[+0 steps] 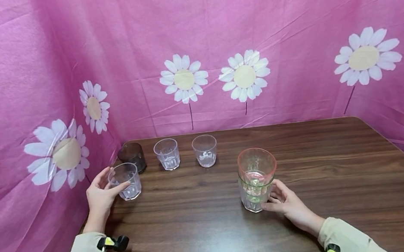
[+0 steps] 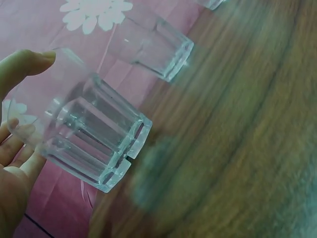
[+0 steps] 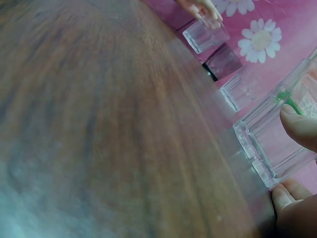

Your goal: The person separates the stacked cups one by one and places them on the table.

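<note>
At the left of the table, my left hand (image 1: 100, 198) grips a clear glass (image 1: 131, 190) near its rim, thumb on the near side and fingers behind. The left wrist view shows the same glass (image 2: 94, 131) close up; whether its base touches the table I cannot tell. My right hand (image 1: 292, 207) holds the lower part of an upright stack of nested glasses. Its top glass (image 1: 256, 162) has a red rim, the one below has a green rim (image 1: 254, 184), and the bottom glass (image 1: 252, 204) is clear. In the right wrist view, the thumb (image 3: 297, 126) lies against the stack's side.
Behind the left hand's glass stands a dark smoky glass (image 1: 135, 157). Two more clear glasses, one at the back (image 1: 167, 155) and another to its right (image 1: 205, 151), stand upright along the wooden table (image 1: 328, 155). A pink flowered cloth (image 1: 283, 13) hangs around the back and sides.
</note>
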Tool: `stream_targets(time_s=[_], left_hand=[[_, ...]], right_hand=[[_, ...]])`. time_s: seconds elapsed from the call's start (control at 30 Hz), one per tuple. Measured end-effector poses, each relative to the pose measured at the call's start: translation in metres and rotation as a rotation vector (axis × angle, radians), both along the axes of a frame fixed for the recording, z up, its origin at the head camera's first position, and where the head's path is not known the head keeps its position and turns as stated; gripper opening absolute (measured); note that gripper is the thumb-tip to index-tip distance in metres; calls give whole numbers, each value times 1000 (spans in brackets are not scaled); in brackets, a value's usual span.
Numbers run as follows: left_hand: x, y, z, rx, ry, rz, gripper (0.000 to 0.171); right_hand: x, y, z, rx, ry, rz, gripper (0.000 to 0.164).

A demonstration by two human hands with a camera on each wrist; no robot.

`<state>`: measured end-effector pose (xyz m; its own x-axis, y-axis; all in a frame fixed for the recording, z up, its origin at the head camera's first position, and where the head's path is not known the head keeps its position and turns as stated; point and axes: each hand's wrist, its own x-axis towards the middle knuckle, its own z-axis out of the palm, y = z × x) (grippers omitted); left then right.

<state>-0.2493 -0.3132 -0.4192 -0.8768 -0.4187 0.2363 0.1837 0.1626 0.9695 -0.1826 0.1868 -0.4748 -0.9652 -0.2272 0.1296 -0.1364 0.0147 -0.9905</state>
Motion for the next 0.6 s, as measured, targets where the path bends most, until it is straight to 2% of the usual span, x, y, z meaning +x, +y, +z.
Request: stream_targets(time_s=[0.33,0.6], left_hand=[[2,-4,-12,66,-17,54,76],[3,-7,-9,7,-81,-32,83]], right_hand=[[-1,2,0,-6,13,11,57],[1,0,0,-3,4,0,58]])
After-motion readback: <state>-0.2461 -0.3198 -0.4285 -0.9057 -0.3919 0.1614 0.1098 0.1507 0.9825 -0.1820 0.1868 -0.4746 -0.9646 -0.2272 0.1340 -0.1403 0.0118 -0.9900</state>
